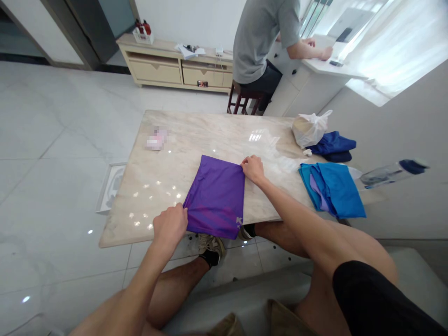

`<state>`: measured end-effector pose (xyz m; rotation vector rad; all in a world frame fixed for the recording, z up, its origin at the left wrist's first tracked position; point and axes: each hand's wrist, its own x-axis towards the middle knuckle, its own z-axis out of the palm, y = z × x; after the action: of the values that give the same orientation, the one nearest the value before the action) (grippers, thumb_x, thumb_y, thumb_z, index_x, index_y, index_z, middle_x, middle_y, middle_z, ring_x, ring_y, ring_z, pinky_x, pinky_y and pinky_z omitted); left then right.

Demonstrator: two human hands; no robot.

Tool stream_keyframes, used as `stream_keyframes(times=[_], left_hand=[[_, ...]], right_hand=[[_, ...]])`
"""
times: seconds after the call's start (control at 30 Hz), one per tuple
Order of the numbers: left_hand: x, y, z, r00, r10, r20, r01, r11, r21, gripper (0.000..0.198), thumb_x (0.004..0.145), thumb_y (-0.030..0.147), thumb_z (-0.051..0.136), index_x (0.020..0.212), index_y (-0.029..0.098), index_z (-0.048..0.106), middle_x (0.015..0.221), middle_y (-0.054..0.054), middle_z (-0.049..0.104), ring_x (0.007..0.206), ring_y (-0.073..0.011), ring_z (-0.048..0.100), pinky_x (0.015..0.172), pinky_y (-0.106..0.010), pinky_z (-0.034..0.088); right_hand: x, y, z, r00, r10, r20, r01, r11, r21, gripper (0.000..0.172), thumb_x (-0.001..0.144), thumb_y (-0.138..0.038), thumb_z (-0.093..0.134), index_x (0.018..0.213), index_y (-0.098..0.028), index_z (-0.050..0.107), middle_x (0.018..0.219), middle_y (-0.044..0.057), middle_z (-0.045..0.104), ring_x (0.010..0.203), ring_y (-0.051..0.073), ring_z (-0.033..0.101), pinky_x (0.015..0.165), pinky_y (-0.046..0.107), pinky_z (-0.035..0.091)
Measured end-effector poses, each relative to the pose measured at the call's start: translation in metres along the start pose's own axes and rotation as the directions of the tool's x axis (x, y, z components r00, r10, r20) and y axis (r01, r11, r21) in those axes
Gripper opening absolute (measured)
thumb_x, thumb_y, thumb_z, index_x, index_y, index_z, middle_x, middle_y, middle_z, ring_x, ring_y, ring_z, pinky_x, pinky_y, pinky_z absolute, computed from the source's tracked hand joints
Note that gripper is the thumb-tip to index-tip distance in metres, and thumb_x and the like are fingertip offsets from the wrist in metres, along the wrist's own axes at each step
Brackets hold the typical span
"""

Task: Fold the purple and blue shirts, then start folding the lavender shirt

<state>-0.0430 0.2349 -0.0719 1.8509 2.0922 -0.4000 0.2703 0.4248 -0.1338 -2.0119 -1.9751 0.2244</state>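
Left grip (170,227) clenched on the near corner of a folded purple cloth (215,198), right grip (252,169) pinching its far corner, cloth flat on the table (157,186). Right of the cloth, a pile of blue clothes (332,190), then a plastic bottle (394,173); farther right and behind it, a white plastic bag (310,129) beside navy clothes (332,145).
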Motion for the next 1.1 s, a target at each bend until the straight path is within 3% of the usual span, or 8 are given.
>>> stream_keyframes(times=[0.1,0.2,0.27,0.5,0.73,0.83,0.97,1.1], left_hand=[[-0.008,-0.007,-0.005,0.999,-0.044,0.016,0.043,0.998,0.049,0.045,0.116,0.034,0.038,0.121,0.011,0.075,0.113,-0.023,0.081,0.111,-0.0418,0.08,0.087,-0.048,0.061],[-0.011,-0.009,-0.005,0.996,-0.059,-0.07,0.063,0.997,0.049,0.042,0.117,0.036,0.04,0.123,0.009,0.073,0.113,-0.021,0.079,0.108,-0.0393,0.08,0.082,-0.044,0.06],[-0.009,-0.006,0.0,0.987,-0.023,-0.159,0.029,0.999,0.034,0.041,0.117,0.035,0.039,0.126,0.01,0.07,0.117,-0.019,0.076,0.108,-0.0363,0.078,0.079,-0.041,0.059],[0.01,0.012,0.022,0.927,0.216,-0.308,-0.197,0.976,0.092,0.041,0.114,0.029,0.045,0.147,0.012,0.063,0.134,-0.021,0.069,0.124,-0.036,0.066,0.099,-0.046,0.056],[0.012,-0.002,0.018,0.957,0.122,-0.263,-0.108,0.992,0.068,0.039,0.114,0.026,0.036,0.134,0.014,0.068,0.127,-0.02,0.071,0.121,-0.0345,0.069,0.093,-0.042,0.056],[0.014,-0.009,0.014,0.973,0.063,-0.224,-0.063,0.998,0.007,0.039,0.115,0.027,0.035,0.129,0.015,0.069,0.123,-0.019,0.075,0.113,-0.0335,0.074,0.089,-0.04,0.057],[0.012,-0.011,0.005,0.986,0.019,-0.167,-0.021,1.0,-0.006,0.043,0.112,0.024,0.033,0.13,0.012,0.07,0.12,-0.023,0.078,0.108,-0.0369,0.078,0.087,-0.043,0.058],[0.0,-0.024,-0.003,0.998,0.003,-0.058,-0.001,0.999,0.04,0.042,0.106,0.023,0.042,0.123,0.009,0.078,0.116,-0.028,0.08,0.115,-0.0427,0.078,0.09,-0.046,0.059]], right_hand=[[-0.026,-0.033,0.013,0.98,-0.18,-0.088,0.18,0.984,-0.01,0.037,0.107,-0.021,0.053,0.134,-0.013,0.076,0.144,0.024,0.07,0.136,0.038,0.059,0.117,0.053,0.048],[-0.046,-0.074,0.033,0.92,-0.392,0.002,0.392,0.919,0.041,0.05,0.111,-0.024,0.044,0.154,-0.012,0.067,0.165,0.02,0.06,0.153,0.034,0.051,0.132,0.05,0.037],[-0.053,-0.097,0.045,0.898,-0.437,0.054,0.433,0.898,0.075,0.058,0.113,-0.027,0.04,0.167,-0.013,0.055,0.181,0.015,0.043,0.167,0.03,0.037,0.139,0.048,0.026],[-0.057,-0.14,0.07,0.972,-0.185,0.143,0.17,0.979,0.112,0.07,0.114,-0.04,0.041,0.178,-0.012,0.037,0.189,0.015,0.024,0.177,0.037,0.012,0.142,0.061,0.003],[-0.086,-0.16,0.077,0.978,-0.178,0.108,0.137,0.942,0.306,0.078,0.109,-0.039,0.049,0.181,-0.02,0.026,0.19,0.012,0.022,0.176,0.04,0.008,0.14,0.069,-0.001],[-0.103,-0.145,0.053,0.994,-0.104,0.04,0.086,0.943,0.323,0.071,0.107,-0.034,0.048,0.176,-0.016,0.037,0.186,0.017,0.028,0.172,0.042,0.019,0.14,0.068,0.014],[-0.141,-0.084,0.013,0.983,-0.034,-0.179,0.091,0.942,0.322,0.041,0.105,-0.026,0.051,0.139,-0.018,0.071,0.153,0.021,0.062,0.145,0.038,0.052,0.128,0.058,0.041],[-0.175,-0.019,0.0,0.996,0.033,-0.087,-0.003,0.945,0.328,0.026,0.096,-0.018,0.056,0.112,-0.018,0.077,0.117,0.016,0.075,0.113,0.032,0.068,0.112,0.049,0.054]])
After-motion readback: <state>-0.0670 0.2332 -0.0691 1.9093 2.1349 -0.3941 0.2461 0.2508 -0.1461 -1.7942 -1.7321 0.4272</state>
